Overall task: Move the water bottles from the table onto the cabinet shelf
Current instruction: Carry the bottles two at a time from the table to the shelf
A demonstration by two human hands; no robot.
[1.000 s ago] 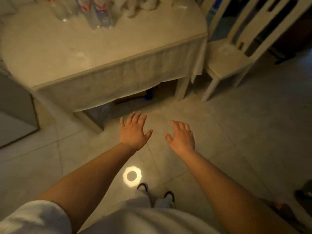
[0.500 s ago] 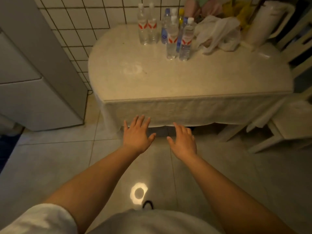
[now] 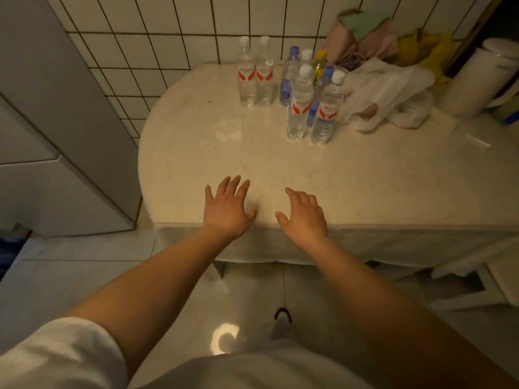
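Water bottles (image 3: 297,105) stand upright at the counter's (image 3: 365,178) far side (none taken yet). Left hand (image 3: 227,209) and right hand (image 3: 304,214) hover spread, each grip empty; the person should reach the nearest pair first.

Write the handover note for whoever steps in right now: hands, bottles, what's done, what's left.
Left hand and right hand: both open, empty, over the near edge of the table.
Water bottles: all upright at the table's far side, a pair by the tiled wall and a cluster beside the plastic bag.
Done: none picked up.
Left: carry every bottle to the cabinet shelf, which is not in view.
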